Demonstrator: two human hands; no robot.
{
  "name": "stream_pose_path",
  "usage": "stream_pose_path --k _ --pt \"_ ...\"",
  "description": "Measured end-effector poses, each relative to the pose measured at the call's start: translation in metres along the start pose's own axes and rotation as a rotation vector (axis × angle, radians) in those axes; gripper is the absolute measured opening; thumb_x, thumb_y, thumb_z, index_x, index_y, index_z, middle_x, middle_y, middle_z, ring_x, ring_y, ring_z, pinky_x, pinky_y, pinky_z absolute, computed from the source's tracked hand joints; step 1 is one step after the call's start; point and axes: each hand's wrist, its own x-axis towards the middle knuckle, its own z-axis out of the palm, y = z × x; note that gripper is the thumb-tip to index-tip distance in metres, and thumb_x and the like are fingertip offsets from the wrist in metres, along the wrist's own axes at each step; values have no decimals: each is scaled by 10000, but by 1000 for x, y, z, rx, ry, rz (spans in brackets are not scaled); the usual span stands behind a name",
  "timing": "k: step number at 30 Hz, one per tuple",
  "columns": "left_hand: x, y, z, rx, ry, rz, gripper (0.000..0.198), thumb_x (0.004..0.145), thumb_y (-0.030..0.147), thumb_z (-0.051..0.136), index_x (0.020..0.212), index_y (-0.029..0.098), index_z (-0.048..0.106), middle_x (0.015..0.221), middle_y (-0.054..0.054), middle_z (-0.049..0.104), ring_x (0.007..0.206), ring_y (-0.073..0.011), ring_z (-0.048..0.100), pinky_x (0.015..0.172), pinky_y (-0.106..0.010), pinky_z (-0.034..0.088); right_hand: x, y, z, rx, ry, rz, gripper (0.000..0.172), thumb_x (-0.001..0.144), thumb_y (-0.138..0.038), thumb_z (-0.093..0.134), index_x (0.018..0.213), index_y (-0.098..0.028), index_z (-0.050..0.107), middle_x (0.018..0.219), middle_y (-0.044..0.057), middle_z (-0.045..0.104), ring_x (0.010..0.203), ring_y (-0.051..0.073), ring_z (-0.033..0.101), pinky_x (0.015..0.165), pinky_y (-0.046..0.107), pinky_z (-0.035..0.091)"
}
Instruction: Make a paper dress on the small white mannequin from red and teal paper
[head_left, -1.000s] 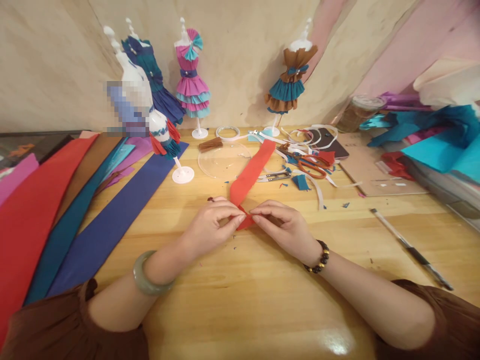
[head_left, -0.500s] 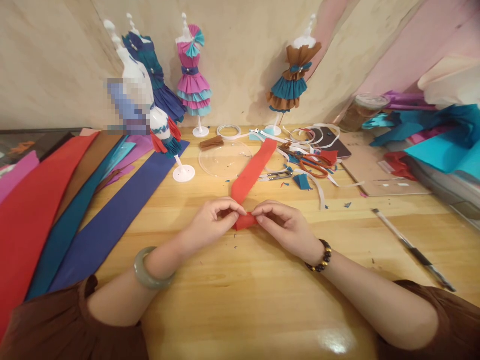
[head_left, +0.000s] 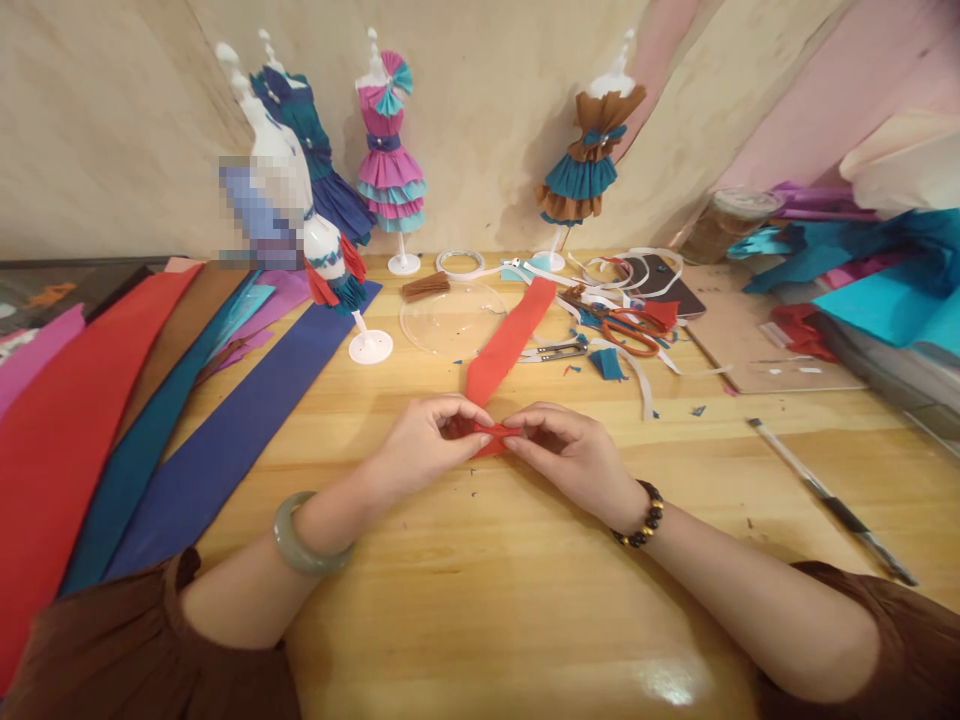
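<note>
A long red paper strip runs from the table's middle toward me, and its near end is gathered into small folds. My left hand pinches that folded end from the left, fingers closed on it. My right hand pinches the same end from the right, fingertips meeting the left hand's. Both hands rest low on the wooden table. A green bangle sits on my left wrist, a bead bracelet on my right.
Long paper strips in red, teal, brown and dark blue lie at left. Several small dress mannequins stand at the back. Orange-handled scissors, a clear round lid, snips and paper scraps lie behind the hands. A pen lies at right.
The folded end of the red strip has been drawn tighter between my fingertips, and less of it shows below my hands. My hands have barely shifted.
</note>
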Motion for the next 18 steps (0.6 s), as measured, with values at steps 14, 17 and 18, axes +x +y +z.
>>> stream_pose_path --k 14,17,18 --pt "2 -7 -3 95 56 100 91 766 211 699 825 173 756 788 -39 734 676 -143 654 638 -256 536 1 -2 -1 14 22 9 153 870 -343 657 863 -207 729 769 45 720 673 161 646 608 284 527" --pt "2 -7 -4 126 54 130 102 792 232 688 839 182 764 797 -40 739 684 -147 659 640 -259 533 1 -3 -1 22 34 11 144 866 -332 664 846 -205 728 766 41 722 667 155 643 606 277 524" --pt "2 -7 -4 131 53 141 105 800 238 684 839 185 766 800 -40 740 691 -148 661 644 -259 530 1 -3 -1 24 39 12 136 862 -326 667 841 -206 727 766 39 722 665 154 643 605 275 523"
